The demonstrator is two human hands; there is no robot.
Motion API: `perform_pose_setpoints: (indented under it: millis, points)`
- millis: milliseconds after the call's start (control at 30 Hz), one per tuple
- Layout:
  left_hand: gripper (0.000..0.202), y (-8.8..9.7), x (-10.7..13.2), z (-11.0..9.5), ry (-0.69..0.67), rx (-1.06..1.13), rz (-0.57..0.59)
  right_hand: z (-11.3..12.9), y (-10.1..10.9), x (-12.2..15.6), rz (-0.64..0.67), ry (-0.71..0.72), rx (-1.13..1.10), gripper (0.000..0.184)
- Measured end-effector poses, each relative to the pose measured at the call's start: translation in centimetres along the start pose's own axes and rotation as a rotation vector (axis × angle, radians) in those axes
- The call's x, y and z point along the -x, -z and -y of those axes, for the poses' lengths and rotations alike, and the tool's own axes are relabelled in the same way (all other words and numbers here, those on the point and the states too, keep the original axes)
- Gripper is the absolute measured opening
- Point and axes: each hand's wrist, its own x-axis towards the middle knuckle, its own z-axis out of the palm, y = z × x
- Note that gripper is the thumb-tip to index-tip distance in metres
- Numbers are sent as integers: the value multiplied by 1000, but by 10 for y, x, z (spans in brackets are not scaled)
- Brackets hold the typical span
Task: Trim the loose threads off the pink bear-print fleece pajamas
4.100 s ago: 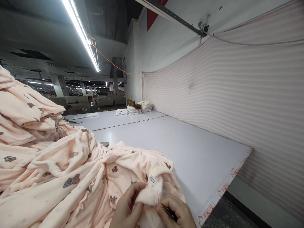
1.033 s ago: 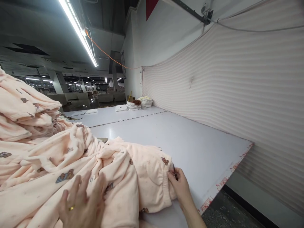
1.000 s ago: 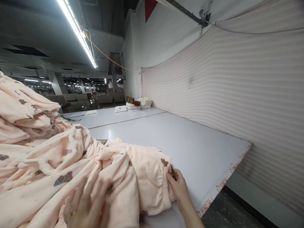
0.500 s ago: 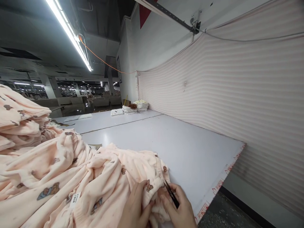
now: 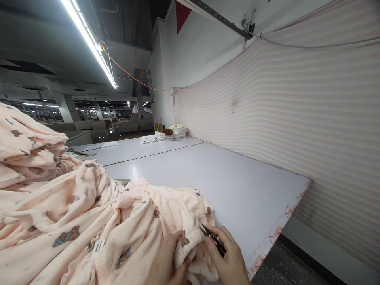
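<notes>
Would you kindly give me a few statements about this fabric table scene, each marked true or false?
1. The right hand holds a slim dark tool at the peach fabric. True.
2. The left hand lies flat on the bare table. False: it grips the peach fabric's edge, close beside the right hand.
3. The peach fabric is plain. False: small bear figures are printed on it.
4. Folded stacks sit at the table's far end. True.
5. A white label shows on the peach fabric. True.
</notes>
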Motion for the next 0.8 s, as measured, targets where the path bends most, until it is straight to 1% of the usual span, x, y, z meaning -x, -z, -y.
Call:
perform_pose_setpoints:
  millis: [67,100,133,167,200,233,267,333,367,400,433,500,567,633,667,733,800]
  points:
    - [34,3,0,-3,1,-54,26,1,-5,5,3,52,-48,37]
    - [38,5,0,-4,-10,-77,43,2,-7,7,30,88,-52,38]
    - [42,7,-1,-6,-27,-84,59,4,-10,6,65,118,-50,33]
    - [47,9,-2,-8,-49,-69,88,6,-12,4,94,132,-52,24]
    - [50,12,-4,-10,-63,-36,121,8,-15,1,101,122,-71,16]
    - [50,15,-8,-12,-47,7,164,9,-18,-3,86,89,-110,12]
    - [44,19,-12,-15,6,53,214,10,-21,-8,52,35,-171,13]
    - [29,29,-22,-18,203,155,305,10,-27,-15,-15,-100,-339,19]
    - [26,35,-26,-19,316,222,323,10,-29,-18,-31,-163,-425,22]
    - [24,39,-30,-18,427,314,318,10,-30,-18,-36,-208,-488,24]
    - [22,43,-33,-16,518,432,306,10,-30,-17,-38,-228,-512,25]
    - [16,48,-36,-8,657,709,261,11,-29,-11,-41,-205,-436,25]
    - [17,48,-35,1,782,956,243,13,-26,-2,-34,-137,-280,23]
    - [20,47,-32,8,863,1103,257,18,-26,5,2,-70,-182,15]
    - [20,46,-30,10,879,1139,266,21,-26,7,39,-45,-155,14]
    - [20,47,-29,13,872,1168,283,28,-29,7,149,-16,-106,19]
    - [19,50,-29,18,808,1139,266,34,-34,5,240,-17,-49,23]
